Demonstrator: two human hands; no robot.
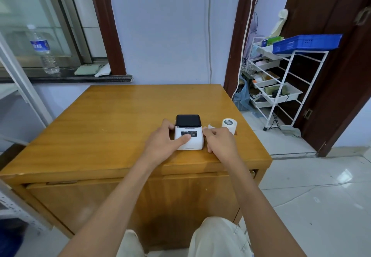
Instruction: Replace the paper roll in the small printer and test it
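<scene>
Left hand (167, 139): I see it laid against the left side of the small printer (188, 134), fingers loosely curled along the casing, thumb stretched across the white front face just under the dark label; it steadies the unit and grips nothing else. Right hand (218, 139): set at the printer's right edge, fingers bent and close together, fingertips touching the casing; a small curl of white paper (210, 126) shows just above the knuckles, and I cannot tell whether the hand pinches it. Small printer: white body, black lid at the far end, lid down, standing on the wooden table (120, 120) near its front edge, right of centre. Paper roll (229, 125): white, upright on its end, on the table just right of the printer, beyond the right hand, untouched. Background items: plastic water bottle (43, 50) on the window sill; white wire rack (281, 84) with a blue crate (307, 43) on top, right of the table
</scene>
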